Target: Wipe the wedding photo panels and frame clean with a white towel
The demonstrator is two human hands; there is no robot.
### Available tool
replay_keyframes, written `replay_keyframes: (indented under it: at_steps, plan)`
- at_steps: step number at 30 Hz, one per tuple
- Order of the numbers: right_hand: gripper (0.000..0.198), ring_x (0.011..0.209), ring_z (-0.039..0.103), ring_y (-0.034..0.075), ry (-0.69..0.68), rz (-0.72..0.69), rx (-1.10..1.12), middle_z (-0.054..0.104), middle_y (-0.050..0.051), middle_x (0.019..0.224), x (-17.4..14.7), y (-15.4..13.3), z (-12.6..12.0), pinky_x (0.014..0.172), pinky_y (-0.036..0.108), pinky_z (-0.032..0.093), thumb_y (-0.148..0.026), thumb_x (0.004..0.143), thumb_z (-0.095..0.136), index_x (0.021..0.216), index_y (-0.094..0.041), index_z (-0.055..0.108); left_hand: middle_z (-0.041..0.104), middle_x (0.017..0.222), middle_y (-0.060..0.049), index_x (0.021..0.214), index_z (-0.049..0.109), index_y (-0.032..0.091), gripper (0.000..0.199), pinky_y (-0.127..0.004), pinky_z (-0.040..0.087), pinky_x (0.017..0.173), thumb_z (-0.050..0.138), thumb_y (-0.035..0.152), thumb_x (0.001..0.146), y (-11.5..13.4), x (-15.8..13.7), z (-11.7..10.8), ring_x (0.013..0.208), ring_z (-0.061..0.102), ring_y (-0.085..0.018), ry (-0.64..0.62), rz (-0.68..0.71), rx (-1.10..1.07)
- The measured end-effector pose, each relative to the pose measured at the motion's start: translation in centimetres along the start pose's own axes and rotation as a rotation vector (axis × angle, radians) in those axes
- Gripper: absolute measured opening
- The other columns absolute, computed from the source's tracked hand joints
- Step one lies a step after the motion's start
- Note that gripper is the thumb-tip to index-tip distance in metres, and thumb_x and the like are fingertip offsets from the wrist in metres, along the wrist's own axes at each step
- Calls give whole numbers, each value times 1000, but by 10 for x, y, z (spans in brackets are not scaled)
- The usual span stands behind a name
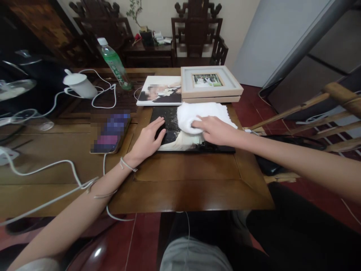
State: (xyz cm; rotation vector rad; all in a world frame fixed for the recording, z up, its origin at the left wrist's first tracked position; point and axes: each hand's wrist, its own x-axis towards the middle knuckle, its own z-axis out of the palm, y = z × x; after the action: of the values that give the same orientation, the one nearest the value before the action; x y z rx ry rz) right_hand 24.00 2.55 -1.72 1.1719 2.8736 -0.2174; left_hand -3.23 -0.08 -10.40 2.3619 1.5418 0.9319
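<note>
A dark photo panel [168, 122] lies flat on the wooden table, with a pale dress visible in its lower part. My left hand [149, 140] rests at the panel's left edge, fingers stretched out and thumb apart, holding nothing. Over the panel's upper right, my right hand [216, 130] grips a white towel [203, 113] and presses it against the surface. The towel and hand hide much of the panel's right half. Directly behind lie a white-edged photo print [159, 99] and stacked light wooden picture frames [211, 94].
To the left are a phone [111, 131], a white lidded cup [80, 84], a green-labelled bottle [115, 64], a clear glass [36, 119] and loose white cables [62, 162]. A wooden chair [335, 113] stands right of the table [180, 188]. Carved chairs stand behind.
</note>
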Motion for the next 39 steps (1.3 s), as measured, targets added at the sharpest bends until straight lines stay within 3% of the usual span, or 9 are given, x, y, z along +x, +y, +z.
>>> replay_keyframes:
  at_steps: [3,7,11,15,21,28,33,36,39]
  plan:
    - [48,88,61,26,98,68,176,72,12,103,32,-11,-1,78,33,40,2,77,43,115,-16,66,59,148,-18,134,64,12,47,-56,39,122,46,40,100,0,0,0,141,54,-33,-9,-3,5]
    - [45,101,59,25,171,-39,391,71,12,117,80,-29,-7,82,31,38,0,79,42,113,-15,66,63,143,-18,130,66,10,47,-55,43,119,46,41,100,1,0,-2,135,59,-34,-12,-6,30]
    - [40,99,58,25,98,-141,372,70,11,119,112,-46,-15,82,31,37,0,79,44,109,-16,66,70,130,-17,127,67,10,48,-55,51,110,44,41,99,2,1,-4,121,67,-34,-13,8,37]
    - [30,88,54,22,61,-144,264,68,9,105,118,-49,-21,78,31,34,1,77,46,94,-16,63,68,135,-18,130,66,10,49,-55,49,113,44,41,100,1,0,-3,125,65,-34,-19,13,24]
    - [20,77,50,20,43,-52,216,62,4,84,74,-4,-25,70,31,30,-2,73,47,81,-20,54,59,148,-18,134,64,11,47,-54,39,122,48,39,100,-3,-1,-1,141,53,-33,-25,12,5]
    - [26,77,56,23,86,143,135,62,3,76,6,65,-15,72,31,36,-8,67,49,87,-21,59,59,148,-20,134,63,9,48,-52,39,123,46,39,101,-1,-1,-1,143,52,-31,-14,22,10]
    - [44,109,68,32,140,84,35,74,13,108,-47,35,18,96,47,49,1,70,45,101,-19,68,59,148,-19,134,63,11,47,-54,40,122,46,39,100,-2,-2,0,143,52,-31,-9,26,31]
    - [51,139,53,37,182,-36,26,67,15,136,-81,6,36,113,62,41,3,69,48,106,-22,71,59,148,-18,134,63,11,47,-55,40,121,46,38,100,-1,-2,0,143,52,-31,-11,23,32]
    - [54,148,44,33,165,-120,52,63,8,146,-102,-6,41,118,58,40,4,66,51,103,-28,73,59,149,-19,134,63,11,47,-55,39,122,46,38,100,1,-1,-1,143,51,-32,-20,15,26]
